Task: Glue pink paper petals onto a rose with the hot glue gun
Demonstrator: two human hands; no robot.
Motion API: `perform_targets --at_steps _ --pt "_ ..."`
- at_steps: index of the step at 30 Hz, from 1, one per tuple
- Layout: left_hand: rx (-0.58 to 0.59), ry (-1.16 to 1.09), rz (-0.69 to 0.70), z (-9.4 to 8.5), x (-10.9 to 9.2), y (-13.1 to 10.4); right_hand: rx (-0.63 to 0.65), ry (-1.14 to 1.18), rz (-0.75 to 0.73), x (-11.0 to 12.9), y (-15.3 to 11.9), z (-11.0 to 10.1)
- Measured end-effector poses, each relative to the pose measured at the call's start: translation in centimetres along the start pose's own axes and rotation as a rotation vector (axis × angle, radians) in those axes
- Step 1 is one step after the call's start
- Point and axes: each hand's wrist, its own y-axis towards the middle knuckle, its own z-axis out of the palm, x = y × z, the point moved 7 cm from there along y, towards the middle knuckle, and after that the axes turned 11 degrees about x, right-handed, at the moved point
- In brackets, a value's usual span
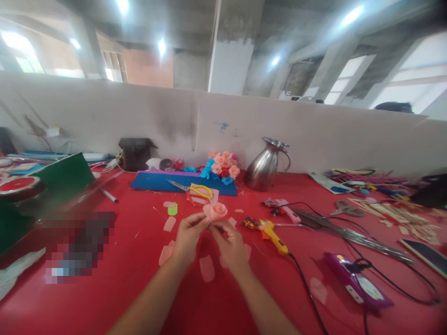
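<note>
Head view: at the left, a pen [110,196] is laid on the red table [125,288], and further along, yellow-handled scissors [179,185] are rested across the blue board [157,182], probably to be kept within reach. At the centre, the base of a pink flower [218,211] is pinched by the fingertips of the left hand [188,235] and, close beside them, by those of the right hand [228,237], seemingly so that its curled layers are kept uncrushed. Pink petals [207,268] are spread around, likely so that each can be picked up singly. A steel jug [261,170] is stood upright by the wall; nearer, the yellow glue gun [275,237] and pink glue gun [286,210] are laid beyond the right hand, perhaps to keep hot tips off the forearms. Two hands, one held flower, one pen, one jug and two glue guns are counted; at least seven loose petals are shown, the exact number being hidden by the hands
</note>
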Motion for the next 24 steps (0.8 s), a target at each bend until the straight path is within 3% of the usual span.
perform_targets --at_steps 10,16,24 --pt "0.129 0.121 0.087 0.7 -0.7 0.1 0.001 -0.011 -0.014 0.1 -0.1 -0.1" --pt "0.088 0.101 0.106 0.6 -1.7 -0.2 -0.004 -0.046 -0.009 0.0 -0.2 0.0" --pt "0.192 0.118 0.067 1.1 -0.9 0.0 -0.027 -0.056 -0.015 0.2 -0.3 -0.3"
